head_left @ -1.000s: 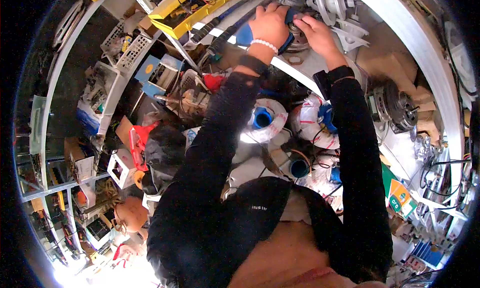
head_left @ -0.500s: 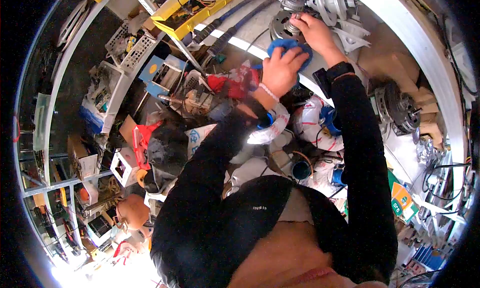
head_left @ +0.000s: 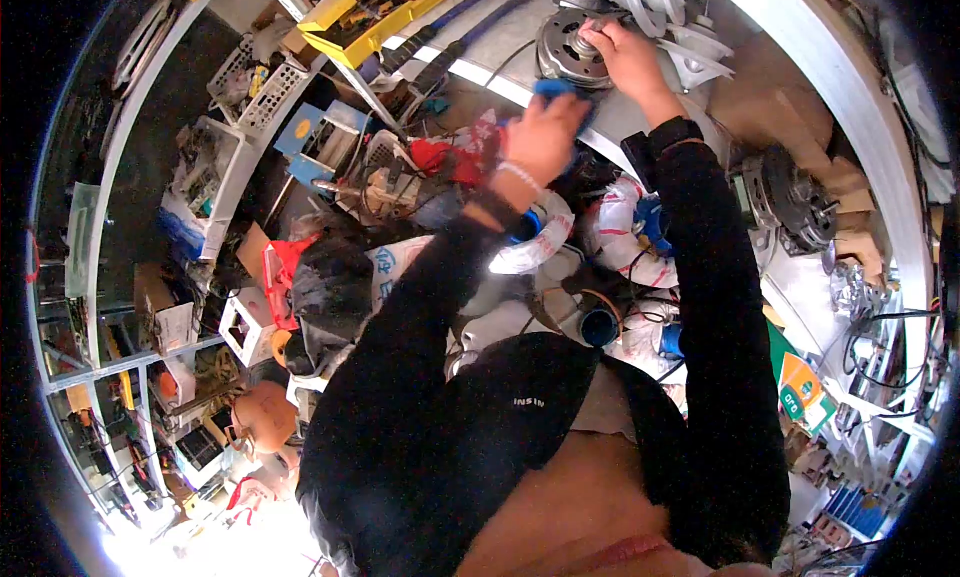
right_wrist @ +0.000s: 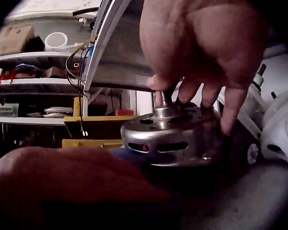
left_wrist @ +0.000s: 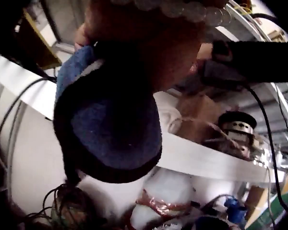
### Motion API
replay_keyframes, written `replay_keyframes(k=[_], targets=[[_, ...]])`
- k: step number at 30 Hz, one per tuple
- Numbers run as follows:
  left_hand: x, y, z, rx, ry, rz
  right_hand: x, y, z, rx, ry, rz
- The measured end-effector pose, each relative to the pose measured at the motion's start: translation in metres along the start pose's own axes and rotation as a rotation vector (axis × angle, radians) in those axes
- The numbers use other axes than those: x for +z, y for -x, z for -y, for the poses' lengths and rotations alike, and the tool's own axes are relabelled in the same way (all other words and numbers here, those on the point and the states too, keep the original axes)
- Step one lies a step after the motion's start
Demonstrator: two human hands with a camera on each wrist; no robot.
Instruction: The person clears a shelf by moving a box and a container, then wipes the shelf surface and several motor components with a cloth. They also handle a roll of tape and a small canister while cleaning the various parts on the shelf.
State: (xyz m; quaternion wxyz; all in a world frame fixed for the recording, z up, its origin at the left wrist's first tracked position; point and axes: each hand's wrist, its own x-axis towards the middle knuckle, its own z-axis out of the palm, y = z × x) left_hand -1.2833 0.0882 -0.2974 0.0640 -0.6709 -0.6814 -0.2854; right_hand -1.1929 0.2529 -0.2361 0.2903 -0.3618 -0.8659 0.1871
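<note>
My right hand (head_left: 634, 69) is at a round metal motor (head_left: 560, 55) on the white surface at the top of the head view. Its thumb and a finger pinch the upright shaft (right_wrist: 164, 101), while the other fingers reach down over the far side of the slotted housing (right_wrist: 177, 143). My left hand (head_left: 542, 139) grips a bunched blue cloth (left_wrist: 115, 129) with a dark border, off the near side of the motor. In the head view both that hand and the cloth look blurred.
White plastic motor parts (head_left: 685, 52) stand right of the motor. Left of it lie blue-handled bars (head_left: 500, 22) and a yellow tray (head_left: 375, 37). Another motor (head_left: 795, 207) sits at the right. White wrapped coils (head_left: 625, 237) are below the white edge (head_left: 490, 80).
My left hand has drawn the blue cloth off the motor, back and then a little left, uncovering the housing. My right hand stays at the shaft.
</note>
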Motion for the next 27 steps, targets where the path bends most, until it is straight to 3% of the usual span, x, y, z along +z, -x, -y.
replay_keyframes(k=[3, 4, 6, 8, 11, 12, 14, 15, 18, 20, 22, 27], targets=[[0.002, 0.029, 0.059, -0.340, -0.027, 0.051, -0.002, 0.007, 0.004, -0.020, -0.124, -0.044], [-0.005, 0.040, 0.079, -0.409, 0.078, -0.034, 0.002, 0.007, 0.003, -0.025, -0.142, -0.054], [-0.016, 0.055, 0.105, -0.383, 0.236, -0.232, 0.009, 0.002, 0.002, -0.033, -0.021, -0.103], [-0.012, 0.069, 0.114, -0.504, 0.505, -0.302, 0.009, -0.002, 0.012, 0.065, 0.267, -0.075], [-0.016, 0.088, 0.112, -0.670, 0.752, -0.172, 0.019, -0.001, 0.018, -0.173, 0.388, -0.373], [-0.019, 0.092, 0.107, -0.644, 0.778, -0.178, 0.021, -0.002, 0.026, -0.116, 0.217, -0.345], [-0.016, 0.104, 0.103, -0.827, 0.979, -0.105, 0.024, -0.004, 0.043, 0.004, -0.126, -0.291], [-0.015, 0.107, 0.102, -0.773, 0.922, -0.069, 0.020, -0.004, 0.052, 0.010, -0.083, -0.285], [-0.014, 0.096, 0.084, -0.876, 1.167, 0.064, 0.023, -0.015, 0.055, 0.173, -0.052, -0.203], [0.006, 0.083, 0.081, -0.779, 1.191, 0.114, 0.021, -0.020, 0.051, 0.291, -0.108, -0.196], [0.025, 0.061, 0.072, -0.807, 1.444, 0.152, 0.020, -0.022, 0.038, 0.352, -0.127, -0.206], [0.060, 0.007, 0.045, -0.824, 1.274, 0.130, 0.021, -0.020, 0.030, 0.434, -0.196, -0.325]])
